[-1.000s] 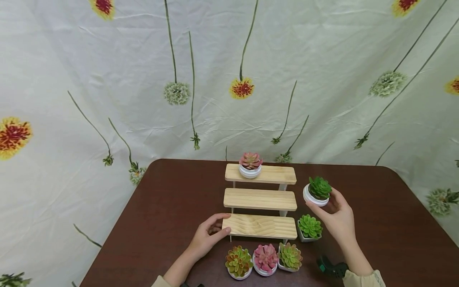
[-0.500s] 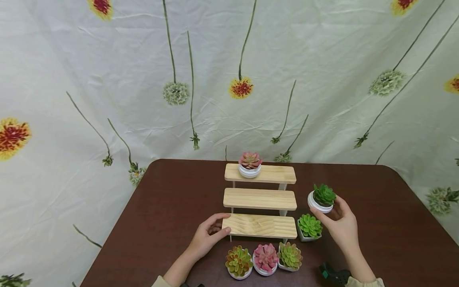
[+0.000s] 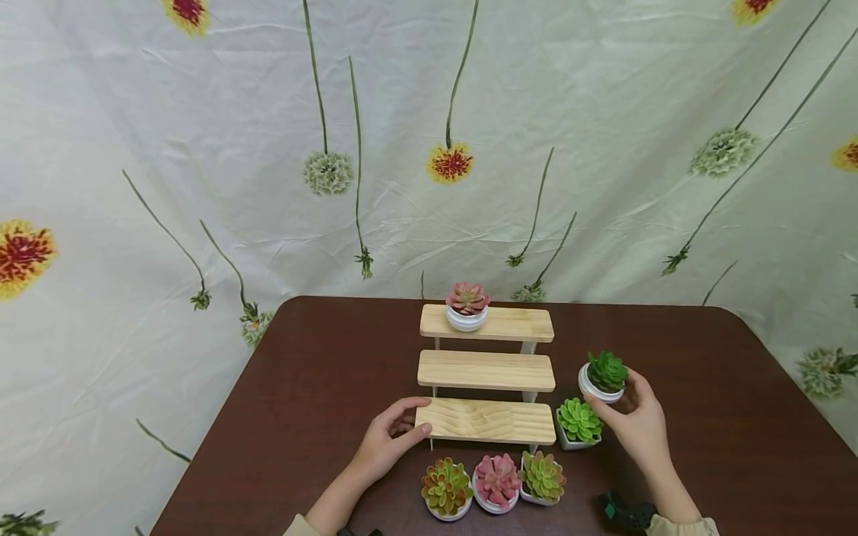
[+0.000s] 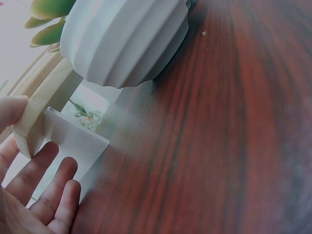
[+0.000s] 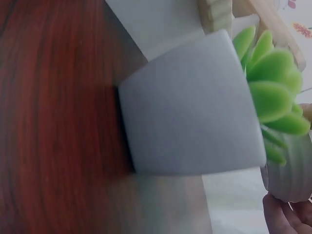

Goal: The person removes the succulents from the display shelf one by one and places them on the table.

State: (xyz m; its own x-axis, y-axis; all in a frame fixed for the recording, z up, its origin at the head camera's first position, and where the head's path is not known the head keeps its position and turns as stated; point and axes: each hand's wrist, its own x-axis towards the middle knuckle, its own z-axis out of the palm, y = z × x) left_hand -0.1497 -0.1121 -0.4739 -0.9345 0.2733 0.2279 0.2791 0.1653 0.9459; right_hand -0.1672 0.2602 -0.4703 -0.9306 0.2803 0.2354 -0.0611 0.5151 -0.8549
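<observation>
My right hand (image 3: 640,428) grips a dark green succulent in a round white pot (image 3: 606,374), just behind a bright green succulent in a square white pot (image 3: 579,424). In the right wrist view that square pot (image 5: 190,112) largely fills the frame, with the held pot partly hidden behind it. My left hand (image 3: 389,441) pinches the left end of the lowest board of a three-step wooden stand (image 3: 485,370). The left wrist view shows the thumb on that board (image 4: 41,107) and fingers beside its clear leg. A pink succulent (image 3: 467,307) sits on the top board.
In front of the stand are a red-green succulent (image 3: 447,487), a pink succulent (image 3: 497,482) and a pale green succulent (image 3: 542,478), all potted. A black strap-like object (image 3: 626,511) is near my right wrist. A floral cloth (image 3: 268,134) hangs behind the brown table (image 3: 315,357).
My right hand has brought the dark green succulent a little nearer and to the right, then lower behind the bright green one. My left hand stays on the stand.
</observation>
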